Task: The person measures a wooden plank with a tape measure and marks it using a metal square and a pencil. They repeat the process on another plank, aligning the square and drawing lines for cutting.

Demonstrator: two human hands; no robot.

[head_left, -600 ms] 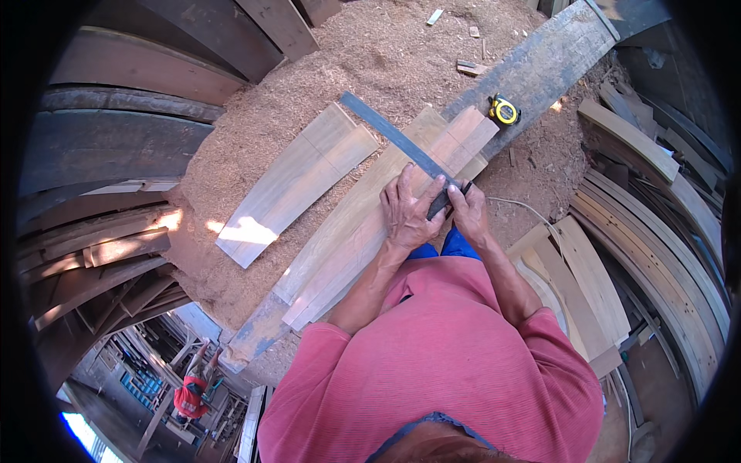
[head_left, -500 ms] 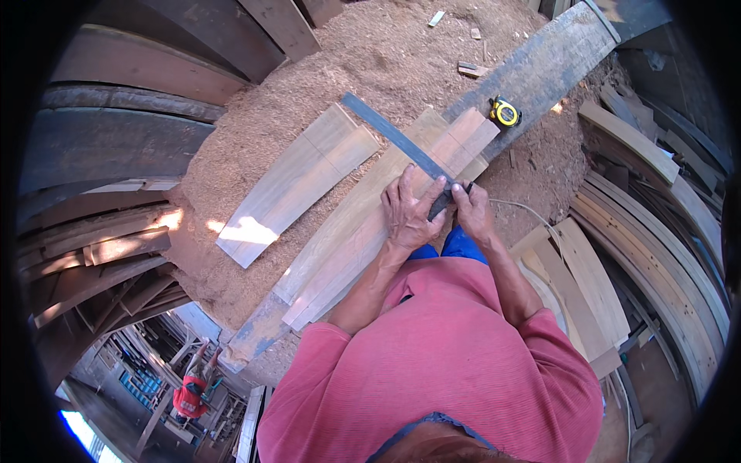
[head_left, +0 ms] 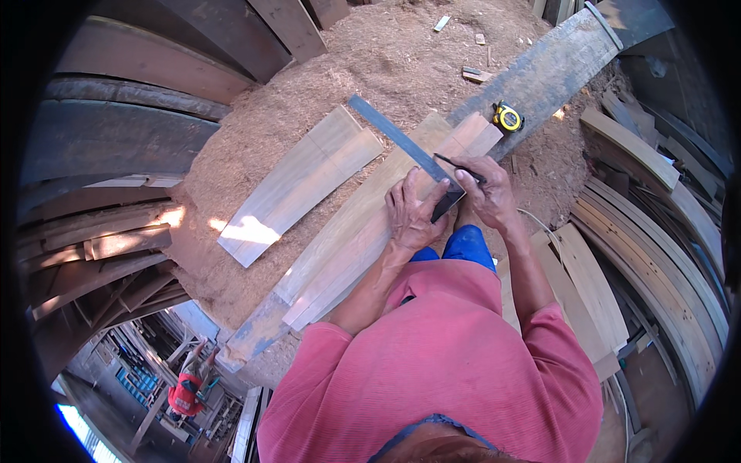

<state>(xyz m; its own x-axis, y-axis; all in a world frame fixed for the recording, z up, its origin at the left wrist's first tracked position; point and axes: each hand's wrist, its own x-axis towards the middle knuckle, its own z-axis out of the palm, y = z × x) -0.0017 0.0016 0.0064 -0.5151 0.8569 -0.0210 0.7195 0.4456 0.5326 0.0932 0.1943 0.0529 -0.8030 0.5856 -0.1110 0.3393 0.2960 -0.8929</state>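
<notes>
pulling the right hand [head_left: 492,193] a little away from the corner of the metal square [head_left: 394,136], and tipping the black pen [head_left: 458,165] over to the left. pinching the pen between thumb and fingers, nearly closed. meaning, for the work in hand, a pen point right beside the long blade now, over the pink board [head_left: 340,276]. cannot tell about the point touching the wood.

still pressing with the left hand [head_left: 414,210], fingers spread on the pink board, thumb on the square near its black handle [head_left: 445,206]. cannot see any grip under the palm.

seeing the square across the pink board and the tan board [head_left: 332,239], with the blade's far end sticking out past the tan edge, close to the loose boards [head_left: 309,181] on the sawdust [head_left: 293,92]. lots of room up there for moving. less room to the right, with a yellow tape measure [head_left: 507,117] on the tabletop [head_left: 548,69], just past the board ends, and pale curved boards [head_left: 590,282] near the right arm.
</notes>
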